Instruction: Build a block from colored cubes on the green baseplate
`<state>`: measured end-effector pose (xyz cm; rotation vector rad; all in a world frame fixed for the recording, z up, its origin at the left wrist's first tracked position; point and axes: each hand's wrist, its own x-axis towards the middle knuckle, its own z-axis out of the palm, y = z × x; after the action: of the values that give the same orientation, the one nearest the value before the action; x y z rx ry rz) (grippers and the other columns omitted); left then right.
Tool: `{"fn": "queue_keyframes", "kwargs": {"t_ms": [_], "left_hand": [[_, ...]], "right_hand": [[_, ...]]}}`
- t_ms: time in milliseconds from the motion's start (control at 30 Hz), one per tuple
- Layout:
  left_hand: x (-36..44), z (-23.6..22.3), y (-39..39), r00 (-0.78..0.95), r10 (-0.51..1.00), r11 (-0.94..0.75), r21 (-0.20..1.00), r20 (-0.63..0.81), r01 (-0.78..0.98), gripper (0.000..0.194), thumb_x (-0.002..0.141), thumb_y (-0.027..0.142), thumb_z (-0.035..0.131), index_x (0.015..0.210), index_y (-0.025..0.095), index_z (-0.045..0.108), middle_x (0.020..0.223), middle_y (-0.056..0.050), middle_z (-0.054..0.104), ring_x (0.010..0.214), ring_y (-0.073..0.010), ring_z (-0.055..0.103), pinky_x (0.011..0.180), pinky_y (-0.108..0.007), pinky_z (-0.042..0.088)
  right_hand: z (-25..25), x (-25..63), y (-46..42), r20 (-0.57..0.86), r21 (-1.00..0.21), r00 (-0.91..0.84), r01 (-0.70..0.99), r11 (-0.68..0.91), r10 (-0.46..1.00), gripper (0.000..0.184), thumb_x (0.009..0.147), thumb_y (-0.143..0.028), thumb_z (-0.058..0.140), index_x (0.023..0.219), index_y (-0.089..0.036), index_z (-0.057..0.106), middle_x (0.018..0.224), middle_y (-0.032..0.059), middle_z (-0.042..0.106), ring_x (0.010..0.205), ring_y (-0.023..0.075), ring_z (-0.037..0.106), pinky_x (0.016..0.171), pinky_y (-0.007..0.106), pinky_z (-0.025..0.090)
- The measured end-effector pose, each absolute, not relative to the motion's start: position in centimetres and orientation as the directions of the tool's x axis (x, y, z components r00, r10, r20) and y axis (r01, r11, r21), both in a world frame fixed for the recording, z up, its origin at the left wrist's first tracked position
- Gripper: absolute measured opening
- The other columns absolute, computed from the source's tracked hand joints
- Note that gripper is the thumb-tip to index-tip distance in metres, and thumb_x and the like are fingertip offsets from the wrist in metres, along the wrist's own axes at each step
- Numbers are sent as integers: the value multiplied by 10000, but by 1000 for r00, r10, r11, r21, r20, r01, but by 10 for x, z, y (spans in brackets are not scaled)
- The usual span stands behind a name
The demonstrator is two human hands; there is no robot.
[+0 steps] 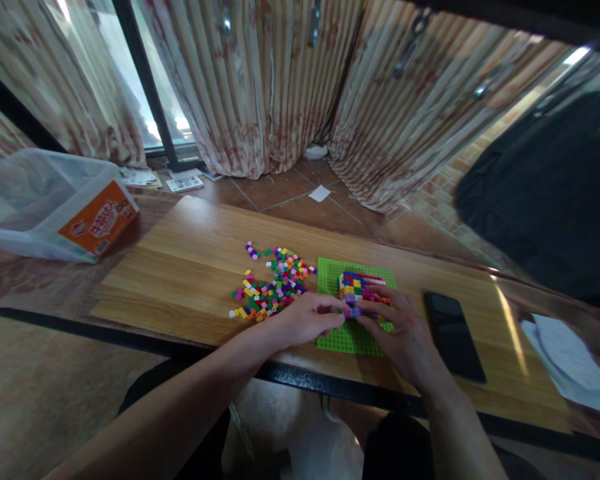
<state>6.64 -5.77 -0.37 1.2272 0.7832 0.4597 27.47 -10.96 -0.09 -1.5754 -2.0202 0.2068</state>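
A block built from small multicoloured toy bricks (353,285) stands on a green studded baseplate (333,341). My left hand (310,319) is at the block's near left corner, thumb and fingers drawn together around a small pink-purple brick (349,311); the fingertips partly hide it. From the right, my right hand (405,327) reaches over the block, its fingers along the right side and its thumb at the front, gripping it. Those fingers cover much of the block's right part. Left of the baseplate lies a spread of loose coloured bricks (280,283).
A dark phone (454,335) lies right of the baseplate on the wooden board (180,267). Papers (575,353) are at the far right. A clear plastic bin (45,200) with an orange label stands at the left. Curtains (260,87) hang behind the table.
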Motion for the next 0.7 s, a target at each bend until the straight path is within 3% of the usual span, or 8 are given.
{"fn": "queue_keyframes", "kwargs": {"t_ms": [333, 700], "left_hand": [[73, -7, -63, 740, 646, 94, 982, -187, 166, 441, 797, 228, 586, 1228, 137, 618, 630, 24, 575, 556, -102, 477, 563, -225, 367], [73, -4, -64, 758, 630, 101, 985, -172, 140, 435, 791, 204, 583, 1216, 119, 618, 598, 32, 542, 539, -101, 449, 564, -225, 364]], "right_hand": [[3, 273, -111, 327, -452, -129, 849, 274, 936, 213, 832, -349, 636, 1022, -283, 709, 1236, 68, 594, 1143, 269, 559, 980, 522, 464], [-6, 267, -105, 345, -552, 70, 822, 142, 936, 264, 814, -427, 636, 953, -217, 713, 1158, 100, 624, 1120, 273, 575, 989, 504, 451]]}}
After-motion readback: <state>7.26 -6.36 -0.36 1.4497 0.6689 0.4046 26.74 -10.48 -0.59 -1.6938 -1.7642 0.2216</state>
